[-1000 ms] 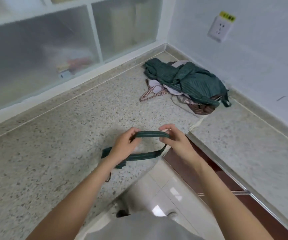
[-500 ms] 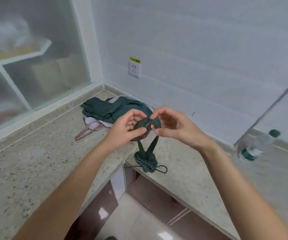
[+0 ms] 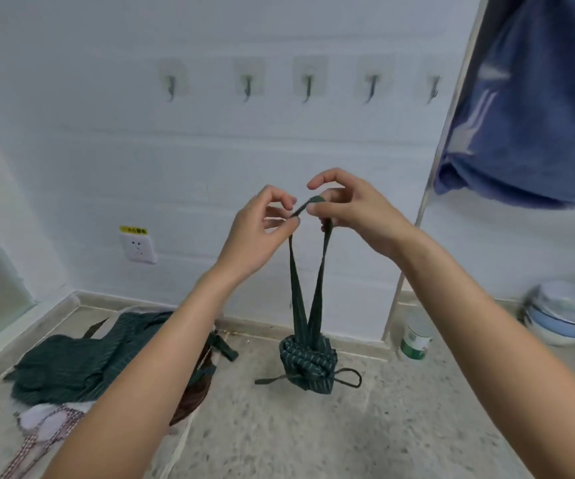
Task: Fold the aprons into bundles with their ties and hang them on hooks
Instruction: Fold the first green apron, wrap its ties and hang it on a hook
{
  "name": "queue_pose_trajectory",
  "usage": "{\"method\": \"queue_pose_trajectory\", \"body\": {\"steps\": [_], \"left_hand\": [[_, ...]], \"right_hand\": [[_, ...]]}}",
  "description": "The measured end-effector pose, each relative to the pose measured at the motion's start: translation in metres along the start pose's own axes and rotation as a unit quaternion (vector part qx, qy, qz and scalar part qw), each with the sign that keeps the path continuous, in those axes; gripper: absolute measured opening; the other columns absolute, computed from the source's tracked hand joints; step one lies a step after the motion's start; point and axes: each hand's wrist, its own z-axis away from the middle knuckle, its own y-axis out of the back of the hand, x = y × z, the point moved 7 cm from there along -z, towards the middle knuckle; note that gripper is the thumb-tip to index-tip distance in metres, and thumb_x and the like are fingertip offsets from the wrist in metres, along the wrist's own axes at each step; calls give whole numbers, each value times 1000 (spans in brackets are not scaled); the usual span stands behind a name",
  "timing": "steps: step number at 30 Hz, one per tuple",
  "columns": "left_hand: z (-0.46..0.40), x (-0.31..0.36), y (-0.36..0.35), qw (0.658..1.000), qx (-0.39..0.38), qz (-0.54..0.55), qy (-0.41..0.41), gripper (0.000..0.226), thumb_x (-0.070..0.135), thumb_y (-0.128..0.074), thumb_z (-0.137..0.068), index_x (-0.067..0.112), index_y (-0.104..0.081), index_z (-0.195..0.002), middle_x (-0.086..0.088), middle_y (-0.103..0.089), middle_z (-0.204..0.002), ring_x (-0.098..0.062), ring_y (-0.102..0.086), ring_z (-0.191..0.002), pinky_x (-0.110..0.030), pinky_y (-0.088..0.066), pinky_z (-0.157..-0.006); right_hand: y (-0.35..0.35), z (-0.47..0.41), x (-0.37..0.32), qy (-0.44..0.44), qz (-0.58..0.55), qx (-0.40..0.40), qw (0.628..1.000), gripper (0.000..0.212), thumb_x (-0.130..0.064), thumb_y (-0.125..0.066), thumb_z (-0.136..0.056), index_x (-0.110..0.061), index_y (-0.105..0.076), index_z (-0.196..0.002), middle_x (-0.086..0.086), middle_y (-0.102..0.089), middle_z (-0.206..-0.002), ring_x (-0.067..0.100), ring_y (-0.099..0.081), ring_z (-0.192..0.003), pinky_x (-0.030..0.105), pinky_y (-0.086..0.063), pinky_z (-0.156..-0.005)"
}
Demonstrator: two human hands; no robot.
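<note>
Hanging from both raised hands, a rolled green striped apron bundle (image 3: 308, 364) dangles by its neck loop (image 3: 308, 271) in front of the white wall (image 3: 210, 160), its lower end low over the speckled surface (image 3: 400, 426); whether it touches the surface I cannot tell. The left hand (image 3: 258, 233) pinches the top of the loop between thumb and forefinger, and the right hand (image 3: 351, 216) grips the same strap just beside it, fingers curled round it with the forefinger lifted free. The 2 sides of the loop run down from the hands, narrowing together into the top of the bundle. A thin tie (image 3: 346, 376) is knotted around the bundle, with a small bow loop sticking out to the right and a loose end to the left.

High on the wall above the hands is a row of 5 adhesive hooks (image 3: 308, 84), all bare. To the left on the surface lies a loose pile of aprons (image 3: 71, 368), a green striped one on top, with brown fabric and a red checked strap showing beneath it. A wall socket (image 3: 137, 247) sits on the wall left of the hands. To the right stand a slanted pale pole (image 3: 427, 209), a small green-and-white bottle (image 3: 415, 338) at its foot, blue cloth (image 3: 534, 115) hanging at upper right, and stacked bowls (image 3: 559, 314) at the far right, blurred.
</note>
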Motion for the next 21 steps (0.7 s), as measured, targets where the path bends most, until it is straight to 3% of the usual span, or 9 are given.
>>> {"method": "queue_pose_trajectory", "body": {"steps": [4, 6, 8, 10, 12, 15, 21], "left_hand": [[-36, -7, 11, 996, 57, -22, -66, 31, 2, -67, -80, 27, -53, -71, 1, -57, -84, -9, -57, -76, -19, -46, -67], [-51, -11, 18, 995, 59, -23, -80, 30, 0, -65, -81, 27, -60, -70, 2, -59, -86, -9, -57, -75, -22, -46, -67], [-67, -19, 26, 997, 49, 5, -64, 28, 0, -59, -86, 25, -65, -75, 5, -61, -88, -6, -57, -76, -22, -48, -67], [-79, -32, 33, 997, 14, 78, 3, 25, 6, -49, -93, 21, -67, -83, 4, -63, -88, -5, -59, -76, -22, -50, -68], [-92, -42, 38, 989, -36, 137, 48, 26, 16, -42, -98, 14, -67, -89, -3, -66, -90, -10, -63, -81, -25, -54, -75], [-118, -45, 55, 987, -36, 149, 43, 17, 20, -46, -97, 13, -61, -92, -7, -67, -92, -16, -66, -86, -26, -54, -77], [-185, -58, 97, 995, 64, 67, 32, 8, 20, -53, -94, 19, -60, -92, 1, -62, -87, -10, -61, -78, -20, -50, -67]], "right_hand": [[3, -29, -10, 19, -108, -15, 994, 22, 0, -58, -88, -14, -59, -105, 10, -67, -91, 21, -65, -83, 32, -52, -82], [0, -43, -18, 52, -103, -11, 993, 32, 8, -48, -89, -12, -59, -110, 12, -67, -102, 24, -65, -94, 33, -52, -85], [-2, -62, -27, 105, -54, 17, 993, 43, 17, -42, -84, -12, -58, -112, 9, -66, -108, 21, -64, -101, 30, -52, -88], [-3, -81, -35, 154, 27, 71, 985, 48, 21, -41, -82, -14, -58, -111, 4, -65, -110, 14, -62, -105, 25, -50, -89], [-8, -101, -44, 197, 105, 117, 968, 44, 16, -44, -84, -17, -59, -110, -1, -66, -108, 8, -62, -103, 20, -49, -89], [-15, -130, -54, 240, 176, 173, 939, 33, 7, -46, -88, -14, -60, -111, -7, -65, -100, 2, -62, -95, 16, -49, -82], [-21, -194, -66, 263, 323, 240, 877, 27, -4, -45, -91, -11, -55, -115, -3, -68, -96, 19, -65, -86, 39, -50, -76]]}}
